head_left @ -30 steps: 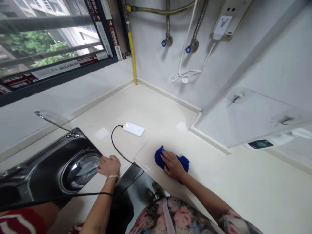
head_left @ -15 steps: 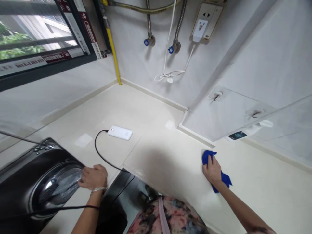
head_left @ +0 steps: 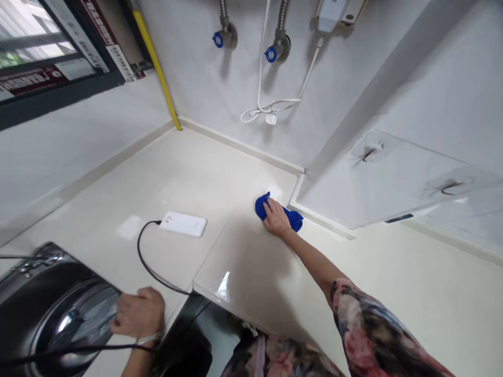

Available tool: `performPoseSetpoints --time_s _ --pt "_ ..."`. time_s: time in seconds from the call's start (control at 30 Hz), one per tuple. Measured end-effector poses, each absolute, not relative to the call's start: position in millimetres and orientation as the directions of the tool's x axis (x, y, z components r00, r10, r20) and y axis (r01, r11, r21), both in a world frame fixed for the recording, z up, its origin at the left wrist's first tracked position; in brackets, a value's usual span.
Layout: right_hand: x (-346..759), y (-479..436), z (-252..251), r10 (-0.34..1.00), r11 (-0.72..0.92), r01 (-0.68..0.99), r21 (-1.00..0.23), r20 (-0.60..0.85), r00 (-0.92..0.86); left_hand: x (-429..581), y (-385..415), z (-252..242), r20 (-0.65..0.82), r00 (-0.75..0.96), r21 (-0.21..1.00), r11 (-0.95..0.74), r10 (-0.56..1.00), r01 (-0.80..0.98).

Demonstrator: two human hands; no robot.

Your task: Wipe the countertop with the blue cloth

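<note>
My right hand [head_left: 277, 218] presses a crumpled blue cloth [head_left: 294, 219] flat against the pale countertop [head_left: 251, 267], close to the inner wall corner. The cloth sticks out on both sides of the fingers. At lower left, my left hand [head_left: 139, 314] leans on the counter strip beside the dark sink [head_left: 23, 283], its fingers curled in and nothing visible in them. Between the hands, farther back, a white power bank [head_left: 184, 224] lies on the counter with a black cable [head_left: 143, 256] plugged into its left end.
The cable hangs over the counter's front edge. A yellow pipe [head_left: 157, 68] reaches down to the back corner. Two blue-handled valves [head_left: 271, 53], a looped white cord [head_left: 259, 111] and a plug-in socket [head_left: 332, 13] are on the wall. Clear hooks [head_left: 371, 152] are at right.
My right hand has slid the blue cloth left and farther back along the counter. My left hand stays by the sink. The view has shifted, and a device at right is now mostly hidden.
</note>
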State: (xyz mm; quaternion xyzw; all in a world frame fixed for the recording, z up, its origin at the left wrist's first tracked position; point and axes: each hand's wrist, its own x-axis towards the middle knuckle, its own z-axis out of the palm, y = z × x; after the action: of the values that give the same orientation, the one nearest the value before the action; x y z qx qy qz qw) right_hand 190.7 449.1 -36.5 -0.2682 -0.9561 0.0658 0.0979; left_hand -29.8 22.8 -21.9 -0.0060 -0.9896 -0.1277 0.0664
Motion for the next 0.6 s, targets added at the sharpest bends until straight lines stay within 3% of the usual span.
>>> performPoseSetpoints --time_s 0.2,0.4,0.6 --pt "120.5 491.9 -31.4 0.823 0.564 0.813 -0.144 0.172 -0.541 -33.2 15.3 -17.5 0.142 -0.99 0.217 0.976 -0.002 0.029" --pt "91.9 531.6 -33.5 0.845 0.527 0.836 -0.149 0.195 -0.498 -33.5 11.8 -15.0 0.105 -0.994 0.164 0.986 0.017 0.035" --pt "56.3 575.6 -32.0 0.774 0.631 0.758 -0.163 0.196 -0.602 -40.2 10.1 -15.9 0.064 -0.998 0.137 0.99 -0.028 -0.019"
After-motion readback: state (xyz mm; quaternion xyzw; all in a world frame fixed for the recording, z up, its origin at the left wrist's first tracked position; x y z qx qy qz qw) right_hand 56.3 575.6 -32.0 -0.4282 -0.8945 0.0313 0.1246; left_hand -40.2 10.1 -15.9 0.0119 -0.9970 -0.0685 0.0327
